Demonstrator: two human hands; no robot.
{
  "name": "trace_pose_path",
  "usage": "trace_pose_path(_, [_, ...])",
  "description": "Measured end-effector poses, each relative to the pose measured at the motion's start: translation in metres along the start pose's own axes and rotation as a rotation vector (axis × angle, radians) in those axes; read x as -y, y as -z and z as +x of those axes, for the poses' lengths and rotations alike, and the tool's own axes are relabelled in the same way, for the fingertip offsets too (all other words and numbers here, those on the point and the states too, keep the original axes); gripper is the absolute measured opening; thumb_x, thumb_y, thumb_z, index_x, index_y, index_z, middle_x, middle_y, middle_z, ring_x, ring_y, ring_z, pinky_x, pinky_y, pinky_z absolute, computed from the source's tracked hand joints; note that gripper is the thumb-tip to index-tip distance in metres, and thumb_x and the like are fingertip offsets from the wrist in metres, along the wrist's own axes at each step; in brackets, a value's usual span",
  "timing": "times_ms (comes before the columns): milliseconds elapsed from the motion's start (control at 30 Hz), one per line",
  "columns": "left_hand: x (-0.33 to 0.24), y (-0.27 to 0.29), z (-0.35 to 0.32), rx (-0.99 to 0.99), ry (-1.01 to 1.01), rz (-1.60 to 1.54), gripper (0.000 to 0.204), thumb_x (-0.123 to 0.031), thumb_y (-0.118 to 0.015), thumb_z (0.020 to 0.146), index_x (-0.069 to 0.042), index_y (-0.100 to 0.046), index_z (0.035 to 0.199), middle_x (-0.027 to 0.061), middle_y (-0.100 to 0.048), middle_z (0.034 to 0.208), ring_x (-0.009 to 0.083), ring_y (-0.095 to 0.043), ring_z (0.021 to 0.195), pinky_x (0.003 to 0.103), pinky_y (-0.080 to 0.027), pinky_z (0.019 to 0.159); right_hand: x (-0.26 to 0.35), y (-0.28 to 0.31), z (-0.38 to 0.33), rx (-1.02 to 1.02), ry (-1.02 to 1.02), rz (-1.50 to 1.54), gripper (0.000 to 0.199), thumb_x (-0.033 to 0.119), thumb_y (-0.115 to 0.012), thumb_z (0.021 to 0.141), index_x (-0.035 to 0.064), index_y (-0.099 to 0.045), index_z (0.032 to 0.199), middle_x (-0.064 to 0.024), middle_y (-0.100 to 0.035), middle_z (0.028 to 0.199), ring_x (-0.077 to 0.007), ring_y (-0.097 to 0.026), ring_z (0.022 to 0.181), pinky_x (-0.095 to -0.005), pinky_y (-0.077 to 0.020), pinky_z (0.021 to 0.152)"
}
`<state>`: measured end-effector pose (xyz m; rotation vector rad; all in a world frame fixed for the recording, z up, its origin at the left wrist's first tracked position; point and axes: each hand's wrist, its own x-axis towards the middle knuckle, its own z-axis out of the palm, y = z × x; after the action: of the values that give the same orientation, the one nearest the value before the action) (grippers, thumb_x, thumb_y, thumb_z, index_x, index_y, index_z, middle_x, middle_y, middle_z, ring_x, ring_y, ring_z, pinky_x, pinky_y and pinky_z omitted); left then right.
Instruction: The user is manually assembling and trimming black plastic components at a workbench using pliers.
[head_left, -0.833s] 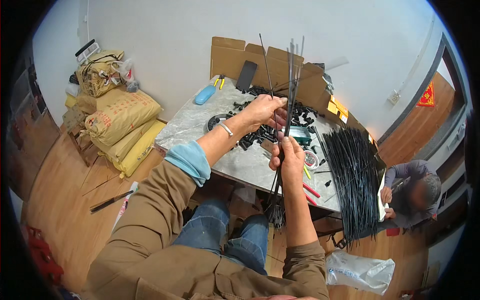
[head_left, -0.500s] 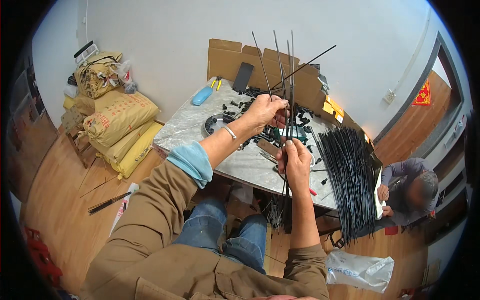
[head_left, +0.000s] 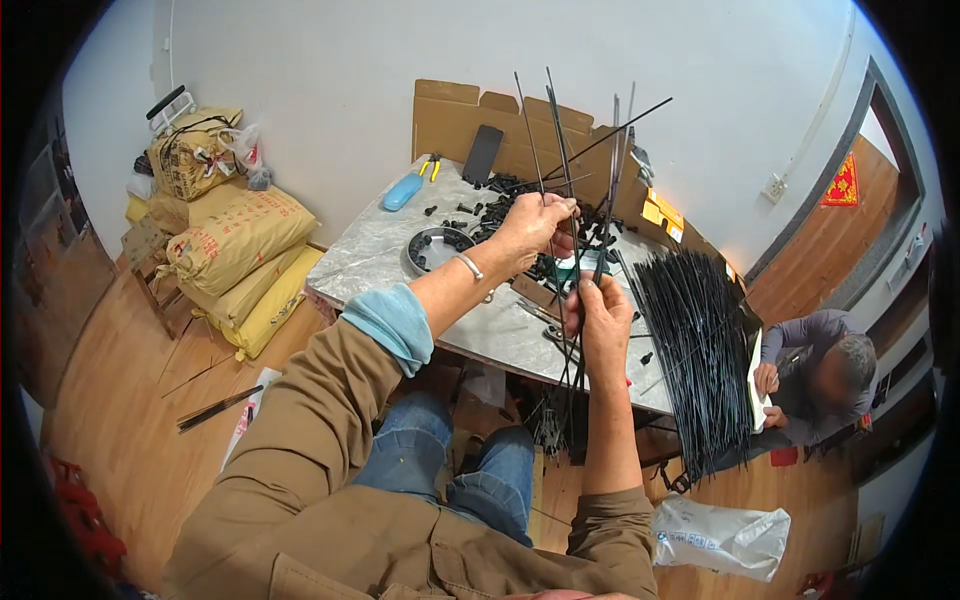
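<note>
Above the near side of the table (head_left: 352, 262), my left hand (head_left: 535, 228) is closed, its thumb and fingers pinching thin black rods (head_left: 566, 140) that stick up. Just below and to its right, my right hand (head_left: 604, 318) is closed around more of these rods. Their upper ends fan apart and their lower ends hang past the table edge. Exactly which rods each hand grips is partly hidden by the fingers. Behind my hands lie many small black parts (head_left: 487, 211), with some in a round grey dish (head_left: 411, 262).
A large bundle of black rods (head_left: 695, 350) overhangs the table's right side. Cardboard (head_left: 450, 112) stands along the back. Yellow-handled pliers (head_left: 431, 168) and a blue case (head_left: 403, 191) lie far left. A person (head_left: 815, 370) sits at right. Stacked sacks (head_left: 245, 235) stand left.
My right hand has shifted slightly right and turned, and some of the rods' upper ends have swung right, spreading the fan wider. My left hand has hardly moved.
</note>
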<state>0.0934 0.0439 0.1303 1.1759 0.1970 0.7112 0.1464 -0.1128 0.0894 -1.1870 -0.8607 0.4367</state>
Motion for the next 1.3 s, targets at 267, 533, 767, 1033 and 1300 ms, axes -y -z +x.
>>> trace_pose_path(267, [0.001, -0.003, 0.008, -0.115, 0.032, 0.011, 0.028, -0.031, -0.052, 0.096, -0.005, -0.052, 0.085, 0.0009, -0.051, 0.060, 0.0132, -0.055, 0.048, 0.029, -0.049, 0.042, -0.005, 0.013, 0.002, 0.008, -0.051, 0.015, 0.012, 0.014, -0.056, 0.093, 0.0028, -0.058, 0.091, -0.0007, -0.053, 0.063, -0.0064, -0.045, 0.044, -0.0200, -0.0362, 0.037])
trace_pose_path(533, [0.016, 0.010, 0.041, -0.156, 0.341, -0.188, 0.045, -0.049, -0.040, 0.097, -0.008, -0.056, 0.092, -0.0095, -0.024, 0.054, 0.0042, -0.021, 0.042, 0.021, -0.019, 0.037, -0.007, 0.015, -0.003, -0.013, -0.049, 0.041, 0.010, 0.014, -0.057, 0.092, 0.0043, -0.058, 0.092, 0.0001, -0.053, 0.062, -0.0055, -0.044, 0.042, -0.0196, -0.0353, 0.037])
trace_pose_path(767, [0.025, 0.007, 0.076, -0.126, 0.309, -0.553, 0.035, -0.045, -0.059, 0.090, -0.012, -0.058, 0.081, -0.0095, -0.028, 0.046, 0.0046, -0.026, 0.036, 0.021, -0.019, 0.035, -0.005, 0.018, -0.025, 0.037, -0.039, 0.039, 0.010, 0.013, -0.056, 0.092, 0.0039, -0.058, 0.093, -0.0003, -0.052, 0.062, -0.0061, -0.043, 0.042, -0.0202, -0.0340, 0.037])
trace_pose_path(1033, [-0.001, -0.016, 0.095, -0.167, 0.348, -0.828, 0.032, -0.030, -0.059, 0.093, -0.011, -0.053, 0.068, -0.0079, -0.028, 0.044, 0.0062, -0.026, 0.036, 0.022, -0.023, 0.034, 0.000, 0.055, -0.059, -0.021, -0.011, -0.037, 0.009, 0.009, -0.053, 0.092, 0.0014, -0.057, 0.096, -0.0011, -0.052, 0.061, -0.0062, -0.042, 0.042, -0.0197, -0.0336, 0.037])
trace_pose_path(1300, [-0.009, -0.008, 0.119, -0.063, 0.311, -0.603, 0.027, -0.022, -0.047, 0.094, -0.007, -0.057, 0.075, -0.0044, -0.035, 0.050, 0.0074, -0.033, 0.041, 0.022, -0.031, 0.037, 0.031, 0.083, -0.102, -0.221, 0.131, 0.002, 0.006, 0.005, -0.048, 0.090, 0.0021, -0.052, 0.093, -0.0007, -0.046, 0.054, -0.0061, -0.037, 0.039, -0.0202, -0.0301, 0.035])
